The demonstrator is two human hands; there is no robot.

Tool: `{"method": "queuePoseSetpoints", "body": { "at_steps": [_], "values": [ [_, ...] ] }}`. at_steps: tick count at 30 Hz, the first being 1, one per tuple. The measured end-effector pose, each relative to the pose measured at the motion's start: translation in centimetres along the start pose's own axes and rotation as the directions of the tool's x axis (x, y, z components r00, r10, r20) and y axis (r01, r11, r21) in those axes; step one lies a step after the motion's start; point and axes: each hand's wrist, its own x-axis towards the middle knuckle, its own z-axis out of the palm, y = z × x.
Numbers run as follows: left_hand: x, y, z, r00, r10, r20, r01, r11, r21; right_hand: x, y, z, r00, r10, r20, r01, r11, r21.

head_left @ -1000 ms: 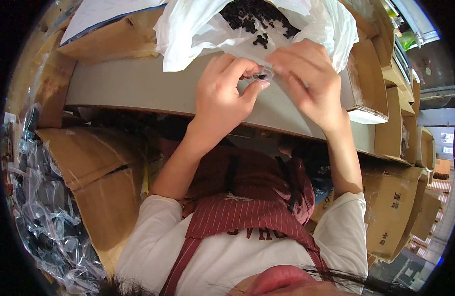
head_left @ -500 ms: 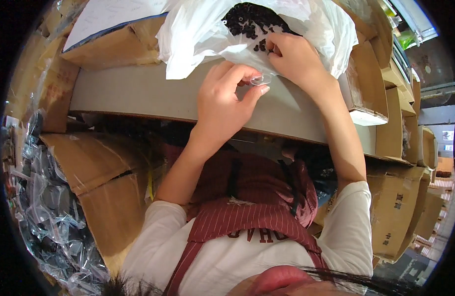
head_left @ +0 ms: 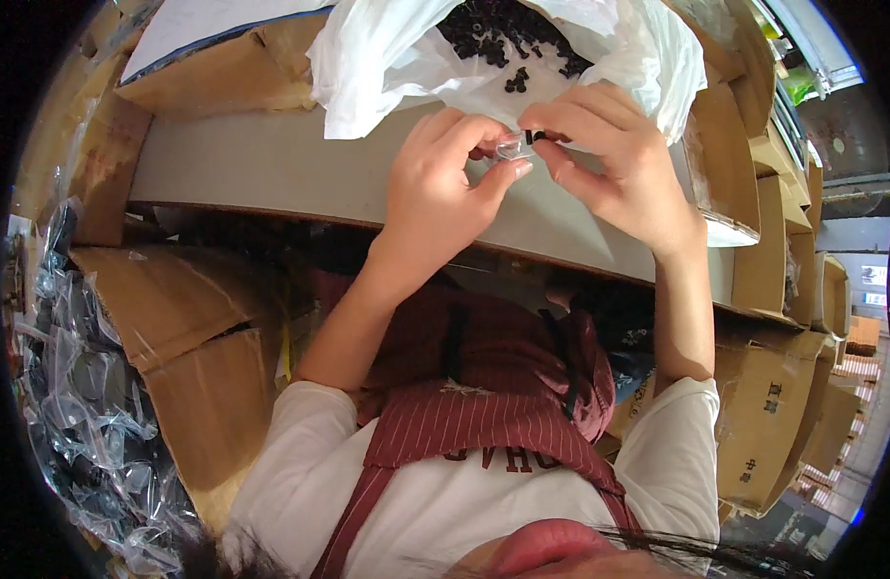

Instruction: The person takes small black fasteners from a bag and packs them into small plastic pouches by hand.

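Between the thumb and fingers of my left hand is a small clear plastic piece. My right hand pinches a small black part right beside the clear piece; whether the two touch I cannot tell. Just beyond my hands lies an opened white plastic bag, holding a heap of similar small black parts. A few of them lie apart from the heap on the near side of the bag.
A grey tabletop runs under my hands. Cardboard boxes stand at its left and right. Below left is an open carton, beside a pile of clear-bagged dark items. More cartons are stacked at lower right.
My right hand has come out of the bag toward me with a black part and now meets my left hand. The left hand has barely moved, still holding the clear piece.
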Motion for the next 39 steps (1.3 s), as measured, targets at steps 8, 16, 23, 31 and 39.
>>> {"method": "queuePoseSetpoints", "body": {
  "at_steps": [8, 16, 23, 31, 39],
  "values": [
    [0.0, 0.2, 0.0, 0.999, -0.032, 0.0, 0.032, 0.999, 0.019, 1.1, 1.5, 1.3, 0.988, 0.098, -0.12, -0.096, 0.995, 0.021],
    [0.1, 0.8, 0.0, 0.998, -0.059, 0.015, 0.058, 0.998, 0.018, 1.9, 6.9, 5.3, 0.926, 0.364, 0.097, -0.328, 0.906, -0.269],
    [0.0, 0.5, 0.0, 0.996, -0.084, 0.01, 0.084, 0.996, -0.027, 1.4, 4.8, 2.5, 0.867, 0.459, 0.193, -0.428, 0.886, -0.181],
    [-0.1, 0.0, 0.0, 0.998, -0.054, 0.028, 0.054, 0.998, -0.011, 0.7, -0.8, -0.4, 0.971, 0.225, 0.085, -0.239, 0.939, 0.246],
    [0.0, 0.6, -0.2, 0.998, -0.059, 0.019, 0.059, 0.998, -0.018, 1.7, 2.8, 1.4, 0.927, 0.364, -0.093, -0.345, 0.922, 0.174]
  ]
}}
